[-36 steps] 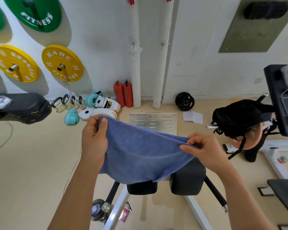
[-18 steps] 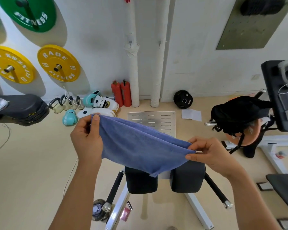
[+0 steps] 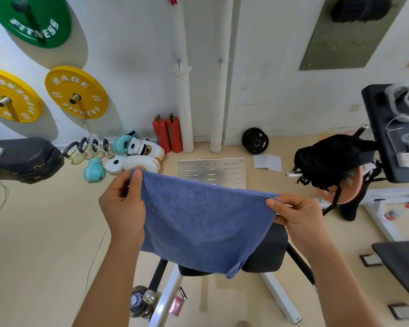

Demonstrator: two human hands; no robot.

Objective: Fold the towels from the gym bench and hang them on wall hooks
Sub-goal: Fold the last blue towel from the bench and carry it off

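A blue towel (image 3: 198, 223) hangs in the air in front of me, stretched between both hands. My left hand (image 3: 122, 206) pinches its upper left corner between thumb and fingers. My right hand (image 3: 295, 213) pinches the upper right corner, a little lower. The towel's lower edge droops over the black pads of the gym bench (image 3: 267, 253), hiding most of them. Two small wall hooks (image 3: 178, 61) sit on the white pipes straight ahead, both bare.
Two red extinguishers (image 3: 167, 133) and boxing gloves (image 3: 132, 156) lie at the wall base. A metal plate (image 3: 211, 171) rests on the floor. A black bag (image 3: 331, 159) sits at the right, near a black bench (image 3: 387, 128). Weight plates (image 3: 76, 93) hang on the left wall.
The towel has dropped from a taut, lifted fold to hang longer and flatter, its lower edge reaching down over the bench pads. Both hands keep their corner grips at nearly the same spots.
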